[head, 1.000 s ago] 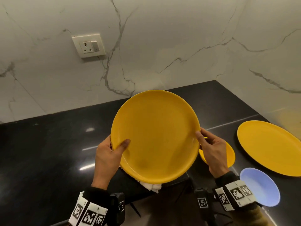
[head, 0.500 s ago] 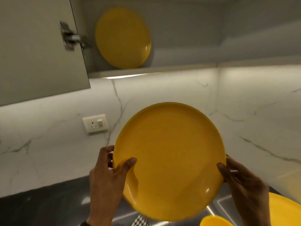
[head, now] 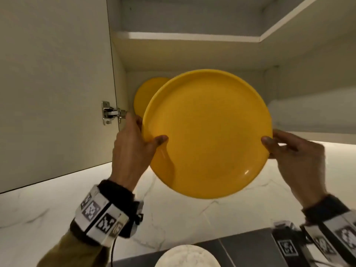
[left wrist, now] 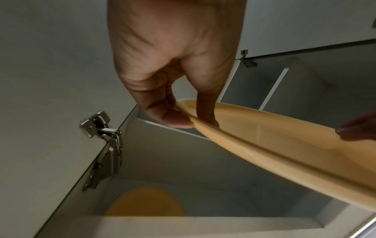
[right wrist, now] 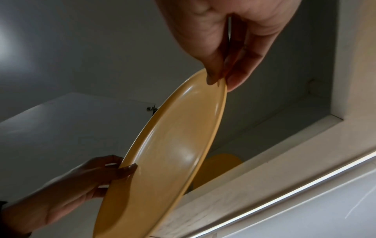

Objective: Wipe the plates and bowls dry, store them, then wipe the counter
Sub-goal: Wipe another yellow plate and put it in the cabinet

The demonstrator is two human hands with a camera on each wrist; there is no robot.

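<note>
I hold a large yellow plate [head: 207, 132] up in front of the open wall cupboard, tilted with its face toward me. My left hand [head: 134, 143] pinches its left rim, thumb on the face and fingers behind. My right hand [head: 289, 153] pinches the right rim the same way. In the left wrist view the plate [left wrist: 284, 145] runs edge-on from my left hand [left wrist: 179, 116]. In the right wrist view my right hand [right wrist: 219, 80] pinches the top of the plate [right wrist: 173, 153]. A second yellow plate [head: 146, 95] leans inside the cupboard behind, partly hidden.
The cupboard door [head: 54, 83] stands open on the left with its metal hinge [head: 111, 112] close to my left hand. A shelf [head: 188, 36] crosses the cupboard higher up. Below are the marble wall [head: 183, 214], a strip of dark counter [head: 246, 249] and a pale round dish [head: 187, 257].
Both hands have lifted the yellow plate from above the counter up to the cupboard opening, in front of the stored plate. My view has tilted upward with it.
</note>
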